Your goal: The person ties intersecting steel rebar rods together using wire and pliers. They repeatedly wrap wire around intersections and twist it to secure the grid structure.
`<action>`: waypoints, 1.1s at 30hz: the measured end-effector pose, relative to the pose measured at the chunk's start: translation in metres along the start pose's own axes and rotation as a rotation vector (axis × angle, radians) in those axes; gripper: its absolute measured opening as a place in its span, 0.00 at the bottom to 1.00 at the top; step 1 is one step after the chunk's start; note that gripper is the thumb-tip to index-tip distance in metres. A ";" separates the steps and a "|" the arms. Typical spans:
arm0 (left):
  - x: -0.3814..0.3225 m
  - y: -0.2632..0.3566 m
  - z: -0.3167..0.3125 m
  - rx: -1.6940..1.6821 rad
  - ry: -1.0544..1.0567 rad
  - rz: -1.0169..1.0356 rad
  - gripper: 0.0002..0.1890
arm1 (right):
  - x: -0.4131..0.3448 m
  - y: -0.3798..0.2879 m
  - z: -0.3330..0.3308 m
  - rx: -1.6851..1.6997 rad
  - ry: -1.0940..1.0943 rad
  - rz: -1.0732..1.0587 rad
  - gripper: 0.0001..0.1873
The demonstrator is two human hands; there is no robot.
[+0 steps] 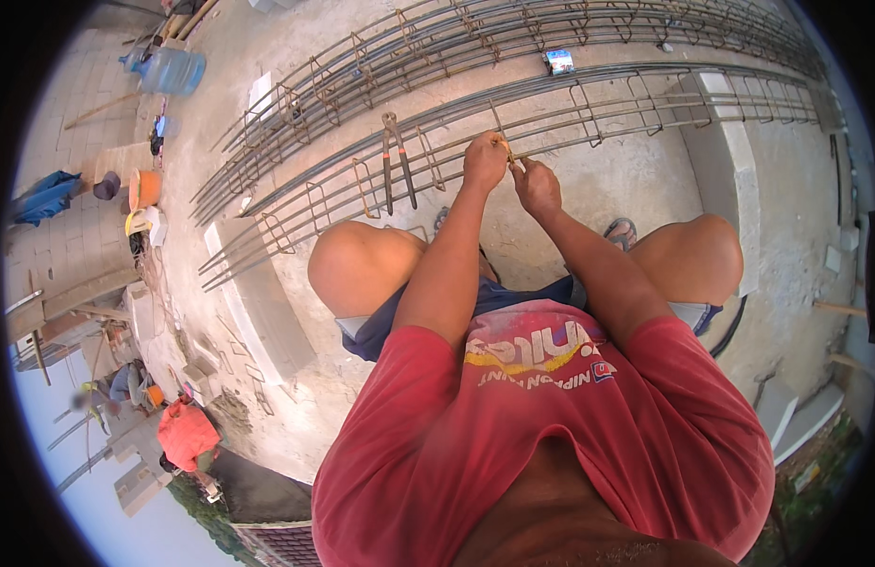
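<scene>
A long rebar cage [595,133] of steel bars and square stirrups stretches across in front of my bent knees. My left hand [485,163] pinches at a stirrup on its near side. From the right, my right hand [538,188] meets it there, thumb and fingers closed on the same spot. Between the fingertips is a small thin strand that looks like tie wire [511,156]; the fingers partly hide it. End-cutting pincers [407,177] with dark handles and red bands rest on the bars left of my hands, jaws pointing away from me.
Light blocks [267,312] support the cage at left and right [724,156]. More rebar cages [409,42] lie beyond, with a small printed packet [559,62] between. Water jugs [171,71] and an orange bucket [146,188] stand left. A person in an orange top [188,434] bends at lower left.
</scene>
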State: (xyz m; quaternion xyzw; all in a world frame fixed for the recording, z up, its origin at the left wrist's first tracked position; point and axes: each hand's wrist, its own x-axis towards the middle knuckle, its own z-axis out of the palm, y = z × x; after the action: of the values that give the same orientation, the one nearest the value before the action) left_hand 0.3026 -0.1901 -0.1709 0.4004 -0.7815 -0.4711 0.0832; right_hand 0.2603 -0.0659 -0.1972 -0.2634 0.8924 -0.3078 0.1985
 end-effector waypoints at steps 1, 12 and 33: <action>0.001 -0.001 0.000 -0.001 -0.004 0.006 0.11 | 0.000 -0.002 -0.001 0.003 -0.010 0.025 0.22; 0.014 -0.029 0.014 -0.235 -0.021 -0.043 0.11 | 0.001 -0.002 0.004 -0.033 0.016 -0.007 0.19; -0.025 -0.007 -0.009 0.496 -0.064 0.263 0.04 | 0.008 0.003 0.001 -0.031 0.016 -0.128 0.16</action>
State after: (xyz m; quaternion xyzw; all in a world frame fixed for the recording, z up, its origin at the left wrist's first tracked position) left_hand 0.3272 -0.1799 -0.1654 0.2884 -0.9205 -0.2629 0.0183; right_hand 0.2537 -0.0691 -0.2010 -0.3203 0.8800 -0.3083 0.1672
